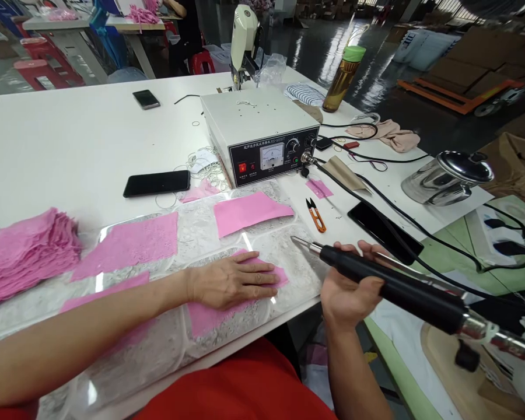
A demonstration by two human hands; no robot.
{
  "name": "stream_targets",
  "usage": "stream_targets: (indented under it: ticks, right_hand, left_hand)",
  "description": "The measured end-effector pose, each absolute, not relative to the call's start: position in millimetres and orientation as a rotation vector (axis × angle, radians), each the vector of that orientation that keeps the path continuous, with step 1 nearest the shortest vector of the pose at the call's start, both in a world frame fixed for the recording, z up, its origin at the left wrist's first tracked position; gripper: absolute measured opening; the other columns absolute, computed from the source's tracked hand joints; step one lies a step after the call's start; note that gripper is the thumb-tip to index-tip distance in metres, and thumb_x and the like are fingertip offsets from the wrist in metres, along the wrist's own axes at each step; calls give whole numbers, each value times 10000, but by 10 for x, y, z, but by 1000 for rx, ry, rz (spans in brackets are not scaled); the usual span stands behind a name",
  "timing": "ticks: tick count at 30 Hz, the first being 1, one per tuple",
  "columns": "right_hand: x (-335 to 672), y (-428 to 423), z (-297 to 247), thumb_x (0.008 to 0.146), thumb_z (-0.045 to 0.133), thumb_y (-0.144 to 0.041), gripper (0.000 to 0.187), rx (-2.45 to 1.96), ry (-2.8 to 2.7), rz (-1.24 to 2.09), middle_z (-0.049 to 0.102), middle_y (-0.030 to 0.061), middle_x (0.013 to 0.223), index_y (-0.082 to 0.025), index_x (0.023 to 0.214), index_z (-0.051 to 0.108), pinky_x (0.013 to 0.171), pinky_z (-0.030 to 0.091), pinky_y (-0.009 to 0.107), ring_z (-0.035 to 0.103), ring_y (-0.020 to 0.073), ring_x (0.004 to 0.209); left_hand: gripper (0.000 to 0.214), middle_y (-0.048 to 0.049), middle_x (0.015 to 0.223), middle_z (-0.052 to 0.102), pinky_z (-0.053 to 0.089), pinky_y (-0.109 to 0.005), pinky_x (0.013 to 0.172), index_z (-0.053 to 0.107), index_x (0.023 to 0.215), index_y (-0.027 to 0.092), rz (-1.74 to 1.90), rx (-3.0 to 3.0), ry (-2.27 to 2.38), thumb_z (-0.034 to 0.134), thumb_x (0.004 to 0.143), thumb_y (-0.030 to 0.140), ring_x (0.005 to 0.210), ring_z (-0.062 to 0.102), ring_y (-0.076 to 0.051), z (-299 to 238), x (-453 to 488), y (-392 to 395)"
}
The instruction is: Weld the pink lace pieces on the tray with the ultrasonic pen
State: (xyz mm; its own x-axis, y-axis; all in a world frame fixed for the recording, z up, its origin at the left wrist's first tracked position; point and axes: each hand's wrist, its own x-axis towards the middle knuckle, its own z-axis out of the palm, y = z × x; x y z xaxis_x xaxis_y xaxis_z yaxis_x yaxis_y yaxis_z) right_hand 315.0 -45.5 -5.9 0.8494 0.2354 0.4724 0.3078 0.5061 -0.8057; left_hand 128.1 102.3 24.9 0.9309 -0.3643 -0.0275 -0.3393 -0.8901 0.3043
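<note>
My left hand (233, 280) lies flat, fingers stretched out, on a pink fabric piece (214, 316) at the near edge of the white table (70, 146). My right hand (350, 289) is wrapped round a black handheld welding tool (394, 286) with a metal tip pointing left, held just off the table's edge. Its cable runs to the white control box (262, 131) with a dial gauge. Two more pink pieces, one at the left (129, 245) and one further back (247, 211), lie on a clear patterned mat (201, 233).
A stack of pink fabric (24, 254) sits at the left. Two black phones, one near the box (156, 183) and one at the right (385, 230), orange snips (315, 214), a steel kettle (448, 178), a bottle (343, 79) and a far phone (146, 99) lie about. Red stools and tables stand behind.
</note>
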Motion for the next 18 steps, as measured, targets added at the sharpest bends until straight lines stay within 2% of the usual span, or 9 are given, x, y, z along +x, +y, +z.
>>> stream_targets:
  ticks: [2, 4, 6, 10, 18]
  right_hand:
    - [3210, -492, 48, 924, 370, -409, 295, -1000, -495, -24, 520, 63, 1049, -240, 1051, 575, 749, 525, 368, 573, 168, 796]
    - [3259, -585, 156, 891, 393, -427, 294, -980, -439, 36, 523, 44, 927, -225, 938, 601, 569, 472, 294, 512, 129, 636]
    - [3276, -691, 244, 806, 458, -422, 273, -950, -442, 116, 525, 17, 812, -209, 868, 618, 459, 403, 260, 452, 104, 526]
    - [3225, -792, 333, 670, 534, -373, 259, -877, -497, 239, 555, -15, 702, -183, 807, 644, 406, 398, 256, 467, 102, 466]
    - [3157, -701, 357, 661, 533, -320, 204, -863, -511, 250, 577, -15, 665, -169, 761, 627, 389, 414, 249, 497, 102, 453]
  left_hand:
    - [452, -31, 1508, 379, 102, -428, 1220, 433, 1427, 208, -84, 2771, -521, 314, 991, 229, 1426, 304, -212, 241, 1281, 1020]
    - [445, -39, 1490, 411, 124, -435, 1217, 461, 1407, 213, -23, 2730, -521, 331, 981, 214, 1420, 318, -218, 225, 1279, 1018]
    - [442, -40, 1473, 439, 145, -441, 1213, 479, 1393, 234, 12, 2686, -504, 349, 972, 201, 1415, 329, -216, 210, 1278, 1015]
    - [443, -27, 1488, 415, 124, -446, 1214, 476, 1398, 253, -61, 2658, -455, 336, 979, 210, 1427, 304, -213, 196, 1279, 1006]
    - [450, -27, 1511, 369, 75, -434, 1214, 467, 1407, 211, -96, 2686, -479, 304, 988, 222, 1437, 278, -218, 193, 1280, 1005]
